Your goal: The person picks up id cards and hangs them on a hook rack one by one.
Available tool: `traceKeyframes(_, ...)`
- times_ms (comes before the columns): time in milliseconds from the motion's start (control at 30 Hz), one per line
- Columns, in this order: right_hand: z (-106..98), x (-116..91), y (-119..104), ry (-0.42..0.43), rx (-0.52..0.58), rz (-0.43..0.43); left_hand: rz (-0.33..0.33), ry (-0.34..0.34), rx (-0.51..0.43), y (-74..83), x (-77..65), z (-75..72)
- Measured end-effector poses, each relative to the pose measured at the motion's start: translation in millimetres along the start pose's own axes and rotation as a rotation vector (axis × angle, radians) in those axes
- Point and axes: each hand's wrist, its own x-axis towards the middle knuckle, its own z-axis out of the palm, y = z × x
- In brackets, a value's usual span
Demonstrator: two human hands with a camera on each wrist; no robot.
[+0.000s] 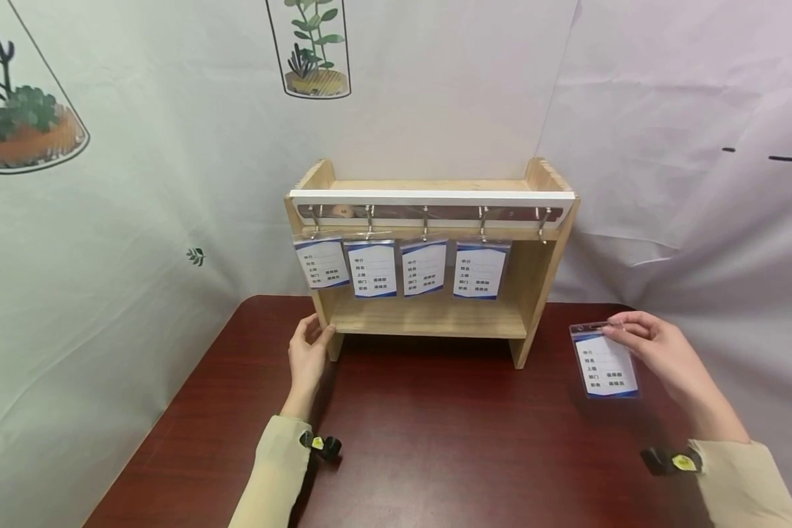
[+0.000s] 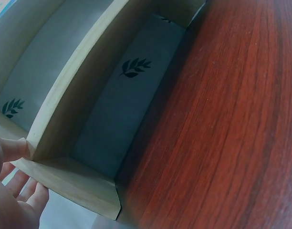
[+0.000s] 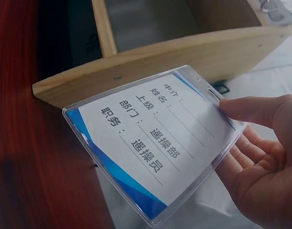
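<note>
My right hand (image 1: 669,359) pinches a clear plastic badge holder (image 1: 607,367) by its slotted top edge, to the right of a small wooden shelf (image 1: 429,324). In the right wrist view the badge's white card with blue corners and printed text faces the camera, thumb in front and fingers behind. With thumb in front and fingers on the outside, my left hand (image 1: 308,356) grips the lower left side panel of the shelf. Similar badges (image 1: 372,270) hang from the metal hooks (image 1: 482,220) along the shelf's front, left of the rightmost hook (image 1: 544,224).
The shelf stands on a dark red wooden table (image 1: 429,440), near its back edge. Behind and beside it hangs a pale cloth backdrop (image 1: 435,88) with printed plants. A white strip (image 1: 429,196) runs along the shelf's top front.
</note>
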Motion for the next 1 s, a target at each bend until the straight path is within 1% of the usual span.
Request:
traceKeyframes(333,10.0,-0.6,-21.4,0.023,-0.017,-0.067,-0.007,-0.012,-0.015,2.7,0.5,0.6)
traceKeyframes(500,17.1,-0.4,-32.3,0.026,-0.02,-0.094,-0.007,-0.01,-0.005,-0.3,0.0,0.3)
traceKeyframes(600,21.5,-0.3,-37.8,0.031,-0.011,-0.11,-0.006,-0.013,0.003,-2.1,-1.2,0.2)
traceKeyframes(633,23.1,-0.1,-39.7,0.032,-0.009,-0.115,-0.011,-0.016,0.009,3.4,-4.0,0.0)
traceKeyframes(800,31.7,3.3,-49.6,0.028,0.014,-0.142,-0.019,-0.012,0.012,3.5,-3.6,0.3)
traceKeyframes(833,33.5,4.1,-51.0,0.028,0.022,-0.147,-0.013,-0.006,0.016,3.2,-3.4,0.5)
traceKeyframes(867,35.2,5.0,-52.2,0.029,0.034,-0.15,-0.006,-0.001,0.013,-2.4,-0.7,0.8)
traceKeyframes(1000,41.2,8.0,-55.8,0.033,0.07,-0.17,0.015,0.009,0.019,-1.7,-0.4,0.9)
